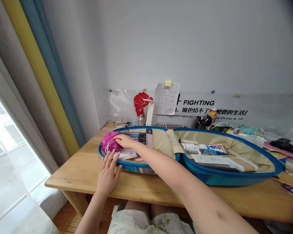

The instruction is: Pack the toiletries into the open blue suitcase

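A blue-rimmed oval case lies unfolded on the wooden table, and both halves hold toiletries. A purple mesh bath puff (110, 142) with a white cord sits at the far left end of the left half (130, 165). My right hand (124, 141) reaches across from the right, its fingers closed at the puff's right side; some fingertips are hidden. Below it, my left hand (108, 172) has its fingers spread at the case's near left rim, fingertips close to the puff. Beside the puff lie dark packaged items (136, 137) and a white packet (125, 153).
The right half of the case (217, 180) holds a toothpaste box (213, 149), white tubes (190, 148) and cotton swabs (244, 164). At the back stand a clear cup (118, 122), a small bottle (141, 120) and a white lamp (150, 112). Clutter fills the table's right end.
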Motion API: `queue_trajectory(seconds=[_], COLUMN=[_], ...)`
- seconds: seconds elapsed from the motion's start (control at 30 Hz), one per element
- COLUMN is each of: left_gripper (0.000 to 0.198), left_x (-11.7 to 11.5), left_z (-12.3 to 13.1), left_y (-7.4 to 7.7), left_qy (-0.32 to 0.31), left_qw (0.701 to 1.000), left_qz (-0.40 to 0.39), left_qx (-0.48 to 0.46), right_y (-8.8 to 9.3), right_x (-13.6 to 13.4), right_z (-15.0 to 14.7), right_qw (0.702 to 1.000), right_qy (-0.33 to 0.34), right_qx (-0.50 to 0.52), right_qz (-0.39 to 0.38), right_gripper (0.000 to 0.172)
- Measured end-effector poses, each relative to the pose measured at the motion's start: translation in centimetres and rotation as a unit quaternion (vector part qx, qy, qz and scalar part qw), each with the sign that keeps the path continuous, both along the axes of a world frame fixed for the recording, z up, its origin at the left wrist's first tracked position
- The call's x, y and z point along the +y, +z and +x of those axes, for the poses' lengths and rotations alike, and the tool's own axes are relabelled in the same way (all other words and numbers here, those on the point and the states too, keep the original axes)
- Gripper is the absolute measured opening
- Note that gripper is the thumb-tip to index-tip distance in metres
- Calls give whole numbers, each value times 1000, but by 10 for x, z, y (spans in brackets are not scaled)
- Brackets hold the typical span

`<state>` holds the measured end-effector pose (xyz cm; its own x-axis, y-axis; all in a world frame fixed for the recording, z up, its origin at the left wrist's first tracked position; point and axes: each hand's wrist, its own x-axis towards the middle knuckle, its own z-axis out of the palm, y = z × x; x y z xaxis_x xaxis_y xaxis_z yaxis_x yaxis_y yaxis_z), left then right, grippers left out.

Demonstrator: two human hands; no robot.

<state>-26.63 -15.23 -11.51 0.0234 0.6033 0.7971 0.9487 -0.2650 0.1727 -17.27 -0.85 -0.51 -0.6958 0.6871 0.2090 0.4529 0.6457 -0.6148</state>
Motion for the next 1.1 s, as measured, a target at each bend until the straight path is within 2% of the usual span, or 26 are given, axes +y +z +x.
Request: queue_trajectory(seconds=[0.17, 0.3, 0.43, 0.5, 0.6, 0.7, 0.8, 0.93, 1.0, 1.1], left_gripper=[52, 52, 52, 53, 54, 54, 55, 56, 56, 56], left_x=[0, 1, 0, 0, -1, -1, -1, -1, -1, -1], left_z=[0, -1, -1, 0, 0, 1, 0, 0, 1, 2], left_y=[0, -1, -1, 0, 1, 1, 0, 0, 1, 2], left_qy=[0, -1, -3, -3, -4, -3, -3, -6, -8, -9], left_qw=[1000, 1000, 1000, 1000, 1000, 1000, 1000, 1000, 1000, 1000], left_qz=[-2, 7, 8, 8, 12, 16, 19, 17, 16, 13], left_qx=[2, 9, 13, 7, 7, 14, 17, 16, 14, 10], right_y=[2, 13, 33, 43, 57, 69, 74, 64, 51, 29], right_x=[0, -2, 4, 10, 21, 26, 22, 4, -6, -18], right_z=[7, 17, 53, 87, 156, 236, 312, 386, 407, 423], right_qw=[999, 999, 999, 999, 996, 986, 973, 955, 938, 920], right_qy=[27, 29, 13, 1, -39, -132, -225, -240, -227, -223], right_qx=[-8, 12, 35, 45, 84, 98, 40, -169, -256, -320], right_qz=[-20, -13, -9, -12, -8, -25, -11, -38, -49, -31], right_gripper=[43, 45, 41, 37, 30, 30, 39, 46, 43, 38])
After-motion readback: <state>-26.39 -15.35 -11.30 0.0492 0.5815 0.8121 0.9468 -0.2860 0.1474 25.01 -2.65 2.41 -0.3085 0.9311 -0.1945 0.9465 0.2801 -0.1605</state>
